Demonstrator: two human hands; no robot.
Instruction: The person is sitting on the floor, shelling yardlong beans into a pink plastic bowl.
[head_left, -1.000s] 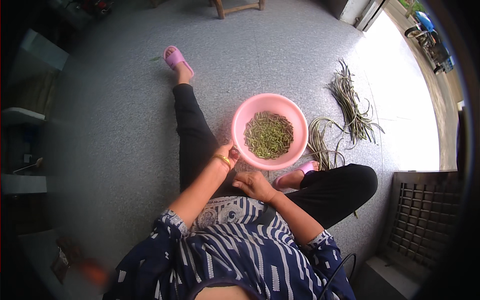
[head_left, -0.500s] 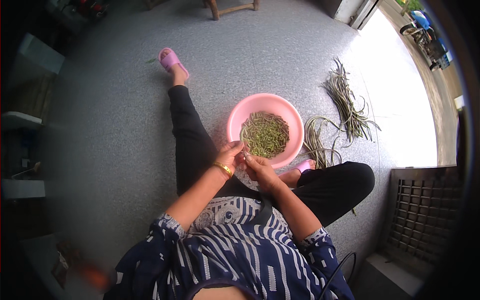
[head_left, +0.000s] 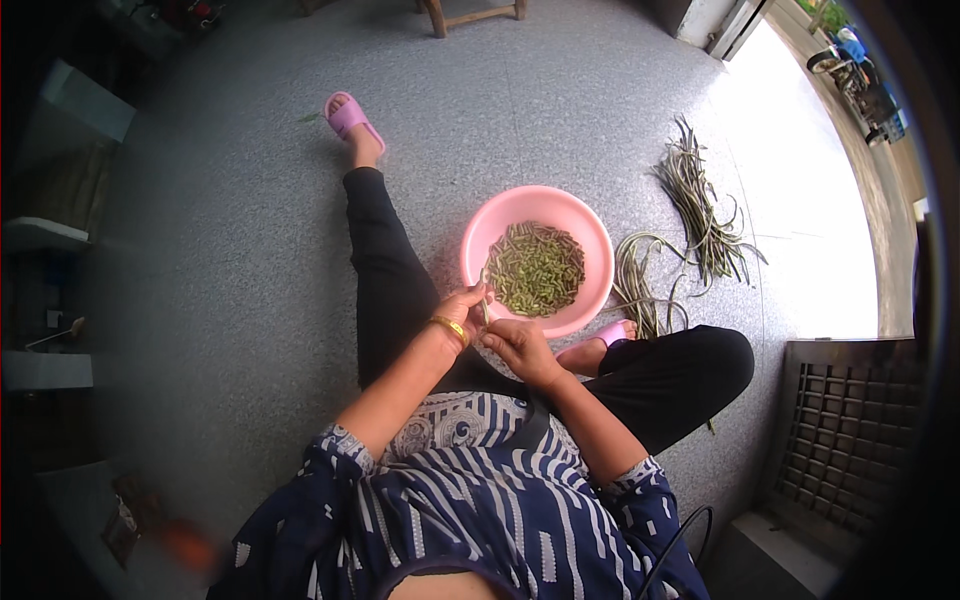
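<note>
My left hand (head_left: 462, 308), with a gold bracelet at its wrist, is closed on a thin long bean (head_left: 486, 312) at the near left rim of a pink basin (head_left: 596, 225). Just to the right and nearer my body, my right hand (head_left: 522, 350) pinches the lower end of that bean; its fingertips partly hide it. Inside the basin lies a heap of short cut bean pieces (head_left: 540, 268), green and purplish. Right of the basin, a small loose bunch of long beans (head_left: 640, 275) rests on the floor by my foot.
A larger bundle of long beans (head_left: 700, 205) lies farther right on the grey speckled floor (head_left: 250, 250). My legs spread around the basin, in pink slippers (head_left: 348, 115). A lattice panel (head_left: 850, 430) stands at right, a wooden stool (head_left: 440, 20) at the far edge.
My right hand has moved slightly down, away from my left fingertips, and more of the bean shows between them. The whole view has shifted a little.
</note>
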